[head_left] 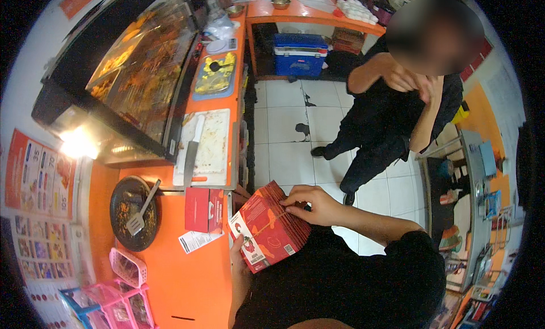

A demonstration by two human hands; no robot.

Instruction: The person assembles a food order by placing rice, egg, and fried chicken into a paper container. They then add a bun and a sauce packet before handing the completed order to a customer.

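A thick stack of red printed cardboard (271,230) is held in front of the person's dark-clothed torso, tilted, just beside the edge of the orange worktop (190,283). The left hand (241,260) grips its lower left edge, thumb over the top face; the right hand (311,205) has its fingertips drawn close together on the upper right edge, where many layers show. Just left of the stack, a red carton (204,210) lies on the worktop, touching a white printed slip (197,240). Farther left sits a dark round pan (135,212) with orange crumbs and a slotted spatula (136,222) resting in it. Beyond the carton, a knife (193,152) lies on a white cutting board (217,137), beside a glass display case (139,74) of food. Across the tiled floor (289,164), another person (377,133) in dark clothing stands with both hands raised together.
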